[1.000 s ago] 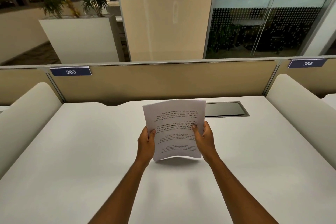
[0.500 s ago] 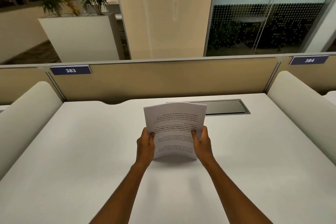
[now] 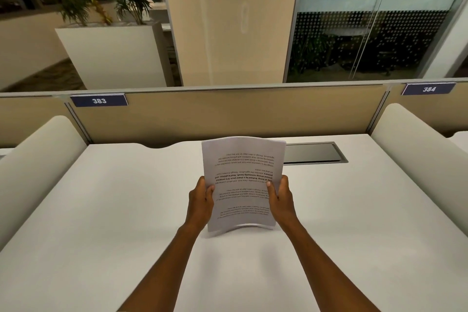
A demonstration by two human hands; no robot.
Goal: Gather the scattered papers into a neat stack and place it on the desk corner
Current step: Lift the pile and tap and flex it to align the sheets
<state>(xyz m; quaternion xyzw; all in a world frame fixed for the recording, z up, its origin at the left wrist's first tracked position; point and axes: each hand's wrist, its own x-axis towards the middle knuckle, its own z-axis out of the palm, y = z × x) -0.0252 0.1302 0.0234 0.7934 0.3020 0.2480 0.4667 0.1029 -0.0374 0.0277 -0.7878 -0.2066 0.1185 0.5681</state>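
Note:
A stack of white printed papers [image 3: 243, 180] stands nearly upright over the middle of the white desk [image 3: 114, 210], its text upside down to me. The stack's bottom edge bows upward in the middle and sits at or just above the desk surface. My left hand [image 3: 201, 201] grips the stack's left edge, thumb on the front sheet. My right hand [image 3: 279, 199] grips the right edge the same way. The sheets look aligned into one bundle.
A dark cable hatch [image 3: 314, 152] is set into the desk at the back right, partly behind the papers. A tan partition [image 3: 228, 114] closes the back. Rounded white side dividers stand at the left [image 3: 38, 159] and the right [image 3: 415, 159].
The stack dropped toward the desk half a second ago and now sits slightly higher, with its bottom edge bowed. Both hands kept their grip on its sides.

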